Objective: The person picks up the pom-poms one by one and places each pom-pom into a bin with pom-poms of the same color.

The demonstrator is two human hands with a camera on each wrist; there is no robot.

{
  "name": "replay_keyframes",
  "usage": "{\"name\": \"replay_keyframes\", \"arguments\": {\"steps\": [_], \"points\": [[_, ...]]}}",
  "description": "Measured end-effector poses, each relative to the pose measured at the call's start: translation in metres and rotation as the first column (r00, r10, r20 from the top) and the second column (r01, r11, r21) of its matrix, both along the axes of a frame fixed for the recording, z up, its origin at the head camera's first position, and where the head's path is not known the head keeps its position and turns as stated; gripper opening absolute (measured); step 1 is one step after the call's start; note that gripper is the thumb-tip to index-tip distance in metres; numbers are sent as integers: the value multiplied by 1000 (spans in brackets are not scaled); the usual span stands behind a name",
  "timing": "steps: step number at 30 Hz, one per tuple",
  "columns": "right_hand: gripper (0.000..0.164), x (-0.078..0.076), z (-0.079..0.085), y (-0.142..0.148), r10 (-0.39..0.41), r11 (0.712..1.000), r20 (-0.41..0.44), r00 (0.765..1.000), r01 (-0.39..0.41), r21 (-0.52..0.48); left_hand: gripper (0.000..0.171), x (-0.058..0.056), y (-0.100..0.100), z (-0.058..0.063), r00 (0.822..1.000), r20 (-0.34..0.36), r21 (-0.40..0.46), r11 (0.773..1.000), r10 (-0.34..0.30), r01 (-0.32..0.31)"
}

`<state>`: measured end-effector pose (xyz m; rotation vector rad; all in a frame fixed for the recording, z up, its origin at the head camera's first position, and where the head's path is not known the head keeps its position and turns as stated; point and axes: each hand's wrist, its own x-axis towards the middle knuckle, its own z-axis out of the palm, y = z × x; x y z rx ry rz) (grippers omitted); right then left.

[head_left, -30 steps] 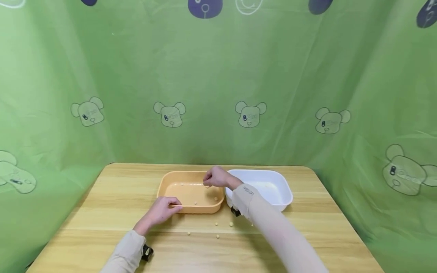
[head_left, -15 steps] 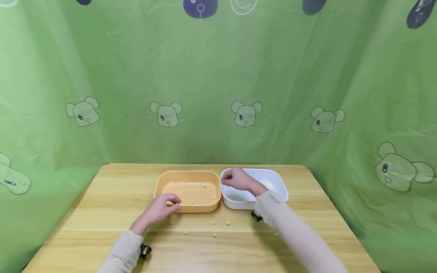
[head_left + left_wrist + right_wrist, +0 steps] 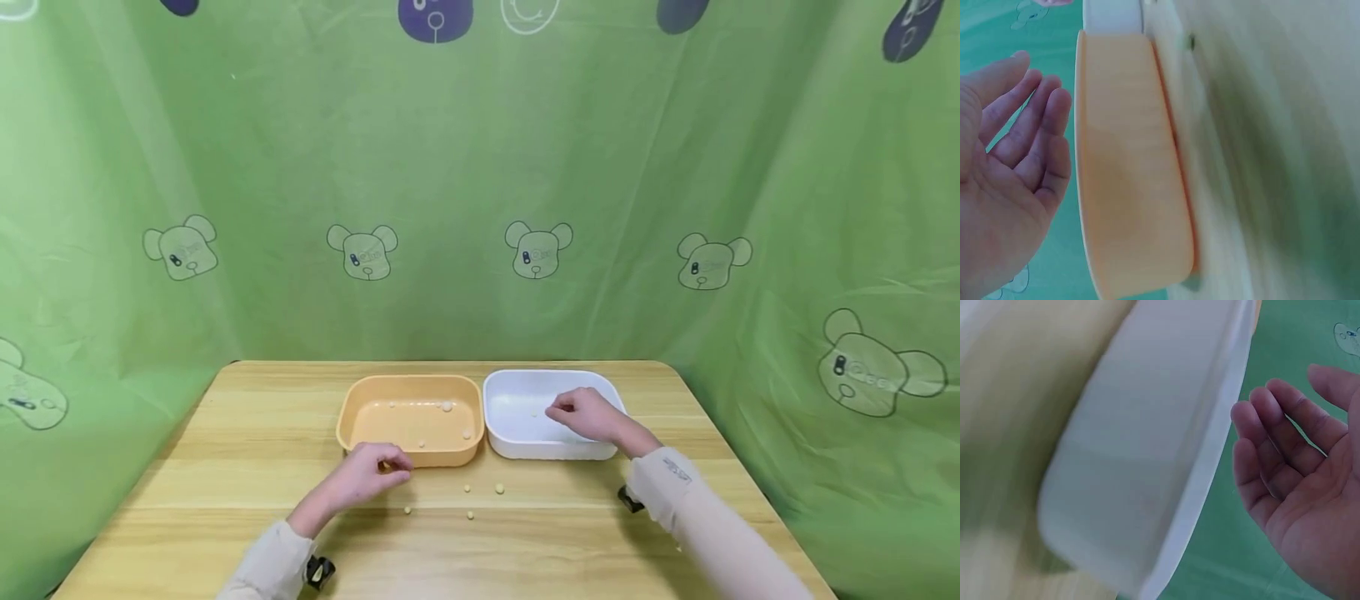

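An orange tray (image 3: 420,457) stands on the table with several small pale round balls on its floor, one of them a larger ball (image 3: 447,407). Beside it is a white tray (image 3: 547,451); a tiny pale ball (image 3: 534,414) shows inside. My right hand (image 3: 588,414) is over the white tray, fingers loosely bent; in the right wrist view the thumb is apart from the fingers and the palm holds nothing. Just at the orange tray's front rim hovers my left hand (image 3: 367,473), its fingers loosely curved around nothing, as the left wrist view shows.
Loose on the wooden table (image 3: 187,500) in front of the trays lie several small balls, among them a bigger pale ball (image 3: 499,489) and a small one (image 3: 408,510). A green curtain (image 3: 457,308) with bear drawings surrounds the table.
My right hand has moved right, from inside the orange tray to over the white tray, and its fingers have loosened. My left hand has left the orange rim and drawn slightly toward me.
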<state>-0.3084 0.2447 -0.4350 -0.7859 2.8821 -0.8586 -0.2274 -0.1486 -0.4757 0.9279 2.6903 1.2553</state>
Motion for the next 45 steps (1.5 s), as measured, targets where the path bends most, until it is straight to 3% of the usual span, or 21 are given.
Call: {"name": "replay_keyframes", "arguments": {"steps": [7,10,19,28,37,45], "points": [[27,12,-13,27,-19,999,-50,999,20,32,15,1,5,-9,989,137,37,998,-63,58],[25,15,-18,37,-39,999,-53,998,41,33,16,-2,6,-15,984,164,27,997,-70,67],[12,24,-28,59,-41,998,-67,997,44,34,24,-2,12,-25,982,176,-33,997,-70,77],[16,26,-36,64,-29,1000,-58,998,29,9,26,-4,15,-33,977,201,-65,994,-72,87],[18,22,-49,64,-48,999,-91,995,46,-16,21,-5,14,-37,983,164,-117,988,-79,98],[19,23,-48,63,-54,998,-71,996,51,-44,17,-6,13,-37,984,164,-141,985,-75,99]]}}
